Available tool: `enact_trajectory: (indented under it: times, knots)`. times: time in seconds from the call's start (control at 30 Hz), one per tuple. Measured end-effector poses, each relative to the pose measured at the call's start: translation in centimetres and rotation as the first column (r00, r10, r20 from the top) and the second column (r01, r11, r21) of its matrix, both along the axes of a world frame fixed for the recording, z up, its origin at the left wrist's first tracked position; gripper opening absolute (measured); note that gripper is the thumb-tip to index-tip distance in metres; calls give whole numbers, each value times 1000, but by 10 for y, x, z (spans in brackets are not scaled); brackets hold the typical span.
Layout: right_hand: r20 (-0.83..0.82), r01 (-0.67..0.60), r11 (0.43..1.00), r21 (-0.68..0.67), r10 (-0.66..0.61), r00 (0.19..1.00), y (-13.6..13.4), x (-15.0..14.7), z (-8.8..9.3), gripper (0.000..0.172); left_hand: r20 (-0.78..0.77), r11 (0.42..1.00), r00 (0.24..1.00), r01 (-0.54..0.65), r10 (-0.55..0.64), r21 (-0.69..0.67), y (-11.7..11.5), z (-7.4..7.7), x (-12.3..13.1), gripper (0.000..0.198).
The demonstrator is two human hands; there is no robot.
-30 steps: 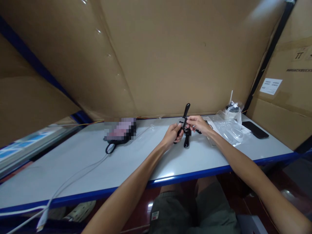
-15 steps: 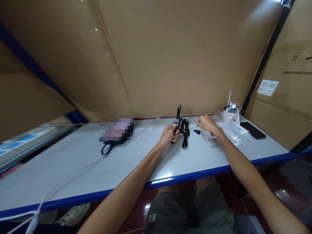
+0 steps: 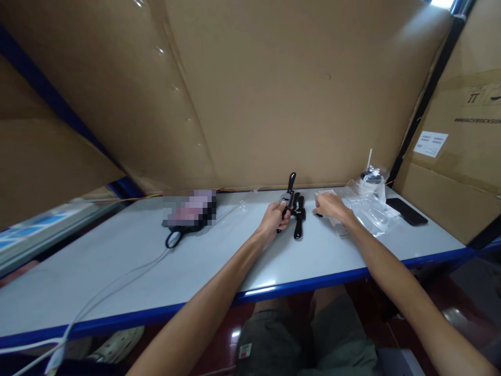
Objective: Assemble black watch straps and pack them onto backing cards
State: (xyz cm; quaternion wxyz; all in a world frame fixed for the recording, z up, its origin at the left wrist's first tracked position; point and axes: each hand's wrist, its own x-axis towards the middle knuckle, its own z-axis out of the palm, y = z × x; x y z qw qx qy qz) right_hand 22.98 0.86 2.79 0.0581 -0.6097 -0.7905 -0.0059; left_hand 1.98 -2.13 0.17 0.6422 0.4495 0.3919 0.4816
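Note:
My left hand (image 3: 275, 216) is closed around a black spokeshave (image 3: 291, 181), one glossy handle pointing up toward the back wall. Just right of it, more black spokeshaves (image 3: 299, 230) lie close together on the table; their exact number is hard to make out. My right hand (image 3: 329, 204) is bent down at the tabletop, its fingertips closed on a small black part (image 3: 319, 214) that they mostly cover. Under that hand and wrist lies a flat printed packet or booklet (image 3: 341, 232), partly hidden.
Clear plastic packaging (image 3: 370, 211) lies right of my right hand, with a wrapped cup and straw (image 3: 371, 180) behind it. A dark phone (image 3: 407, 211) rests farther right. At left is a blurred-out device (image 3: 191, 211) with a white cable (image 3: 129, 271). Cardboard (image 3: 274, 104) walls the back.
My right hand has moved slightly left and down onto the small black part, which lay uncovered before. The left hand still holds the spokeshave, nearly in place. The view has shifted a little.

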Motion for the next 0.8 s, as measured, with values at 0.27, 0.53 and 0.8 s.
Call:
enact_trajectory:
  times: [0.27, 0.53, 0.8]
  knots:
    - [59, -43, 999, 24, 42, 997, -7, -12, -4, 13, 225, 955, 968, 169, -114, -243, 8, 6, -13, 17]
    - [-282, 11, 983, 186, 43, 959, -4, -11, 7, 20, 360, 860, 917, 317, -170, -401, 12, 7, -20, 20]
    - [-263, -297, 870, 394, 417, 870, -21, -35, 7, 27, 313, 846, 902, 402, -298, -351, 5, 9, -14, 44]
